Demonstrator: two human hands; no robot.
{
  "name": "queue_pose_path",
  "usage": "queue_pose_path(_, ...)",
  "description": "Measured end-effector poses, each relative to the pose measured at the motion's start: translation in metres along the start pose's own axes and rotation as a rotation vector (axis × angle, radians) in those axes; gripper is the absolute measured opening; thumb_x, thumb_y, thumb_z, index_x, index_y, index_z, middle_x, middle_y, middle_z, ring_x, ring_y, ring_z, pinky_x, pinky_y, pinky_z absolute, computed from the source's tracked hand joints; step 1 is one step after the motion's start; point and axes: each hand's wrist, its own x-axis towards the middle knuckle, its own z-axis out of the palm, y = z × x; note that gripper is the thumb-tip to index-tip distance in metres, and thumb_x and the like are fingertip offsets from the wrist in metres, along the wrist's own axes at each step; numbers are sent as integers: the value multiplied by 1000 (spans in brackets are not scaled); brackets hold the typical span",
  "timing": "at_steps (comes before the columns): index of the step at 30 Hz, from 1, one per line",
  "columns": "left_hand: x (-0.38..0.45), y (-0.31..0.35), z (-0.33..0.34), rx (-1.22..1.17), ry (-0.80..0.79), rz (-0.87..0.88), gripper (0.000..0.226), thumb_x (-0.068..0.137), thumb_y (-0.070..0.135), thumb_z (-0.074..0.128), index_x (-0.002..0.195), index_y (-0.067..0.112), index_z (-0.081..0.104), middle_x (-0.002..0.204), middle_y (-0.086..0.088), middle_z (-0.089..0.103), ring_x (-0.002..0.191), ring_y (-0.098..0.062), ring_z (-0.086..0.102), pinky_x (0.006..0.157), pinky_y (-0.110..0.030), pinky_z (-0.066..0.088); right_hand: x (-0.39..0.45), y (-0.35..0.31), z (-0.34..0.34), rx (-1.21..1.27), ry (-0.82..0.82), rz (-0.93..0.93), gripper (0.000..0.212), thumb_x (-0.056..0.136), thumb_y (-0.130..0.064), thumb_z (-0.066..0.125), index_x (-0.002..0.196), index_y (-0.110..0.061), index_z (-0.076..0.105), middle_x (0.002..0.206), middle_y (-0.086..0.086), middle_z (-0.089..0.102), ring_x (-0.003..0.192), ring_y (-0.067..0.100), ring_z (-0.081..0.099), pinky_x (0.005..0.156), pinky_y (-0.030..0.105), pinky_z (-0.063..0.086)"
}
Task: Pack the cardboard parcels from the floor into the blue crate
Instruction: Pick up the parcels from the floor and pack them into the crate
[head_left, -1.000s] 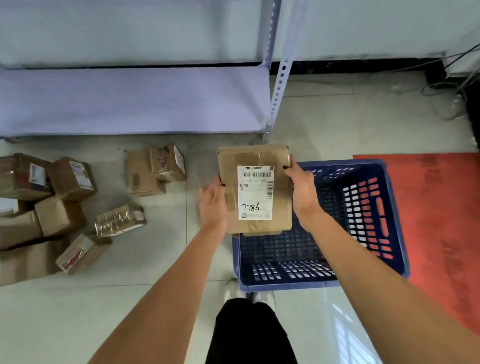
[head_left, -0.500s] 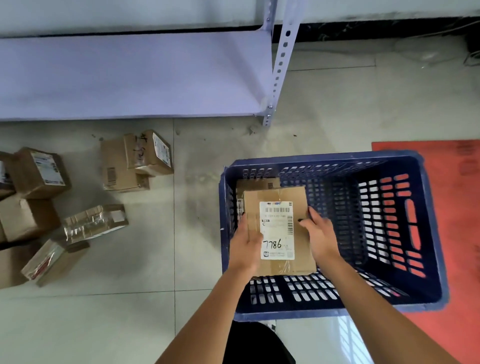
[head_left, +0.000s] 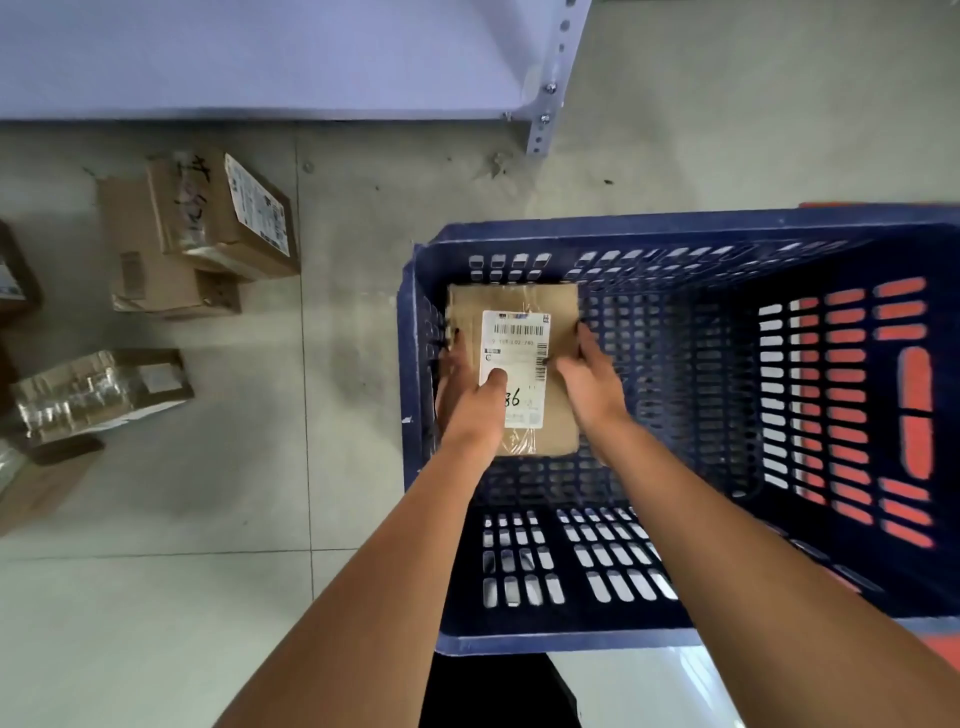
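Observation:
A flat cardboard parcel (head_left: 558, 415) with a white barcode label lies low in the far left corner of the blue crate (head_left: 571, 636). My left hand (head_left: 470, 387) grips its left edge, thumb on the label. On the parcel's right edge rests my right hand (head_left: 592, 376), fingers against the side. Whether another parcel lies beneath it is hidden. More parcels stay on the floor to the left: a stack of two boxes (head_left: 202, 228) and a tape-wrapped one (head_left: 98, 392).
A metal shelf unit (head_left: 260, 52) with a perforated post (head_left: 553, 83) stands at the back. More cardboard boxes (head_left: 31, 483) sit at the left edge. A red mat (head_left: 917, 415) shows through the crate's right wall. Grey floor tiles surround the crate.
The parcel went from above the crate's left rim down into the crate's far left corner, both hands on it. My view moved closer and lower.

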Motion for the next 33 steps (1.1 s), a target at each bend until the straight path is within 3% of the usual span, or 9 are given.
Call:
queue_pose_path(5, 6, 1, 11, 215, 14, -10, 68, 93, 17, 44, 148, 37, 10, 160, -4, 5, 139, -27, 34, 109, -39, 39, 12, -3, 5, -85, -32, 29, 76, 87, -22, 55, 150, -26, 13, 152, 3, 34, 137, 25, 35, 112, 38, 31)
queue_pose_path(8, 6, -2, 11, 201, 42, 19, 67, 92, 16, 45, 149, 35, 15, 160, -5, 8, 139, -27, 34, 108, -40, 40, 16, -4, 6, -120, -27, 23, 77, 87, -20, 56, 150, -27, 13, 149, 5, 40, 135, 26, 39, 107, 35, 34)
queue_pose_path(13, 1, -2, 0, 156, 7, 51, 64, 94, 12, 42, 150, 25, 15, 158, -2, 15, 142, -21, 27, 113, -31, 29, 8, -13, 3, -123, -1, 12, 70, 88, -17, 54, 148, -27, 19, 138, 6, 51, 117, 25, 52, 81, 26, 37)
queue_pose_path(16, -7, 8, -9, 147, 1, 65, 63, 93, 13, 42, 150, 23, 17, 156, -2, 23, 135, -22, 40, 102, -30, 40, -3, -20, -1, -129, -2, -5, 70, 87, -16, 54, 148, -27, 22, 132, 7, 56, 102, 22, 55, 75, 27, 39)
queue_pose_path(19, -25, 21, -20, 15, -18, 28, 59, 92, 8, 43, 147, 23, 27, 145, -2, 45, 118, -23, 57, 84, -25, 47, -21, -26, -6, -113, 0, -11, 71, 85, -16, 57, 147, -27, 24, 134, 7, 55, 110, 24, 58, 85, 32, 46)
queue_pose_path(22, -50, 38, -35, -80, -57, 47, 57, 90, 1, 46, 142, 23, 36, 136, -1, 53, 119, -20, 56, 84, -21, 47, -49, -37, -11, -122, -34, -31, 73, 84, -13, 57, 147, -28, 26, 144, 4, 45, 115, 20, 53, 90, 28, 42)
queue_pose_path(25, -77, 50, -59, -189, -66, 57, 54, 88, -1, 52, 136, 21, 44, 118, 8, 58, 109, -12, 58, 68, -3, 47, -84, -55, -12, -127, -68, -60, 71, 85, -8, 58, 146, -28, 28, 144, 2, 44, 111, 15, 51, 75, 16, 42)
queue_pose_path(29, -112, 58, -102, -262, -61, 68, 58, 82, -2, 61, 134, 18, 45, 125, 2, 59, 104, -11, 56, 80, -13, 47, -132, -84, 1, -97, -112, -70, 72, 83, -7, 61, 144, -31, 31, 141, 3, 45, 124, 21, 49, 87, 24, 37)
queue_pose_path(33, -130, 64, -154, -273, -67, 66, 61, 80, -4, 63, 134, 16, 44, 119, 3, 55, 105, -13, 56, 83, -21, 51, -173, -107, 30, -67, -167, -91, 71, 81, -5, 64, 142, -25, 34, 135, 6, 48, 116, 23, 51, 82, 27, 41)
